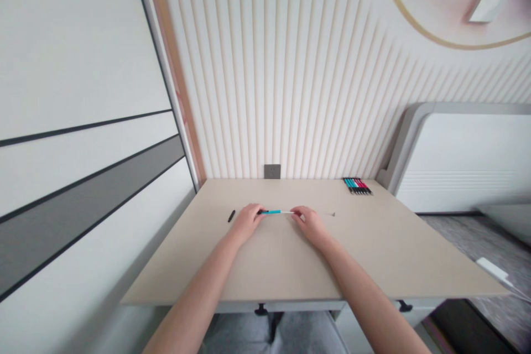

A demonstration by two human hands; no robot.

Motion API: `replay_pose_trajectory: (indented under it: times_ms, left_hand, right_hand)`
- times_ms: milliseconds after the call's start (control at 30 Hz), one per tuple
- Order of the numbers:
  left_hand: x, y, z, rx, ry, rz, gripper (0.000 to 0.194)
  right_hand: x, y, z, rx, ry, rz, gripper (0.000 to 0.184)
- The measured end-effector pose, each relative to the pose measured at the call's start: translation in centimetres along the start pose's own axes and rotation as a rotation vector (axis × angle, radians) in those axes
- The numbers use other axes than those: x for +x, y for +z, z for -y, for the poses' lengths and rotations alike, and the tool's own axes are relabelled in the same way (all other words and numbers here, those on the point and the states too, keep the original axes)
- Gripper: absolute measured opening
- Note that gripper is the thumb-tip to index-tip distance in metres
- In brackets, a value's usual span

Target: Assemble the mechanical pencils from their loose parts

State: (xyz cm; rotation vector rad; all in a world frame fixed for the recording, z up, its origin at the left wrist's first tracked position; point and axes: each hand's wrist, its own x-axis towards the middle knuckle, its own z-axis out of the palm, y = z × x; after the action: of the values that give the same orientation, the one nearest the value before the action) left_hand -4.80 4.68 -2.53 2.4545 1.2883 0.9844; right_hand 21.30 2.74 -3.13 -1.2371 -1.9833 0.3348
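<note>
My left hand (249, 220) is closed on the black end of a pen with a blue barrel (272, 212). A thin white refill (286, 212) sticks out of the barrel's right end, and my right hand (308, 222) pinches its far end. The pen lies level, just over the desk or on it; I cannot tell which. Left of my left hand rests a black pen cap (231, 215). To the right of my right hand is a small grey pen part (333, 214), too small to make out well.
A row of blue, white and red pens (357, 186) lies at the desk's (286, 265) back right. Behind the desk, a grey socket (272, 171) sits on the ribbed wall. A white cabinet (83, 188) stands at the left, a bed headboard (460, 155) at the right.
</note>
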Motion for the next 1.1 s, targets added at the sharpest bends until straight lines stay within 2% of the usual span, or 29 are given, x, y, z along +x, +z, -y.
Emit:
replay_pose_trajectory:
  times_ms: [233, 500, 733, 867, 1000, 1100]
  left_hand:
    - [-0.1, -0.3, -0.2, -0.04, 0.013, 0.012, 0.01]
    - [-0.2, -0.7, -0.3, -0.062, 0.077, 0.086, 0.008]
    - [-0.2, -0.5, -0.4, -0.054, 0.083, 0.094, 0.008]
    - [-0.2, -0.4, -0.4, -0.052, 0.066, 0.075, 0.01]
    - [-0.1, -0.4, -0.4, -0.048, 0.046, 0.052, 0.009]
    - [-0.1, -0.5, -0.3, -0.043, 0.03, 0.026, 0.009]
  right_hand:
    - [0.0, -0.3, 0.1, -0.007, -0.002, 0.009, 0.017]
    - [-0.1, -0.9, 0.6, -0.013, 0.0, 0.032, 0.016]
    - [-0.2, -0.7, 1.3, -0.05, 0.039, 0.091, 0.037]
    - [-0.2, -0.6, 1.5, -0.067, 0.062, 0.107, 0.042]
    - [0.0, -0.6, 1.4, -0.077, 0.106, 0.05, 0.042]
    - [0.2, -1.1, 0.8, -0.112, 0.195, -0.078, 0.044]
